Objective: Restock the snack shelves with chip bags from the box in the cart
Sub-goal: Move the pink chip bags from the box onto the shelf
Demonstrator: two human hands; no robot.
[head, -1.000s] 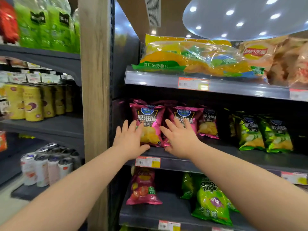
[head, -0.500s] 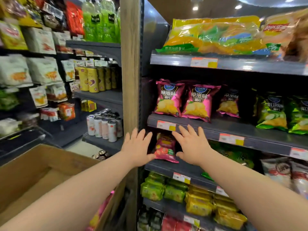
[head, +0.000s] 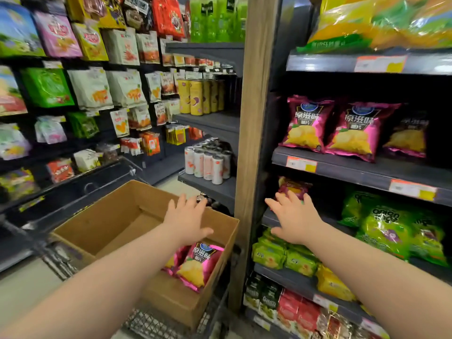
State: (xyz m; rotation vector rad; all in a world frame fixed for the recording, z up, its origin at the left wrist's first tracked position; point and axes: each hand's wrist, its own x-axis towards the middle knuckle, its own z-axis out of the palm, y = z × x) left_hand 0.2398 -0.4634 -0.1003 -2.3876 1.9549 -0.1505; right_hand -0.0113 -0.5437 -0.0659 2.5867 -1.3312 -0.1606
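The left hand [head: 188, 222] reaches forward, palm down, fingers [head: 182, 201] spread and released, holding nothing. It hovers over the open cardboard box [head: 117, 216] in the wire cart [head: 156, 321]. Pink chip bags [head: 195, 265] lie in the box's near right corner, just below that hand. The right hand [head: 294, 221] stretches out beside the wooden post [head: 254, 143], palm down, fingers [head: 288, 199] splayed and empty, in front of a lower shelf [head: 269, 220]. Two matching pink bags [head: 337, 129] stand upright on the shelf above. Half a second ago both hands hung before the shelves, the left right of the post; now the left is over the box, and the view has swung down and left, showing the box's inside and its bags.
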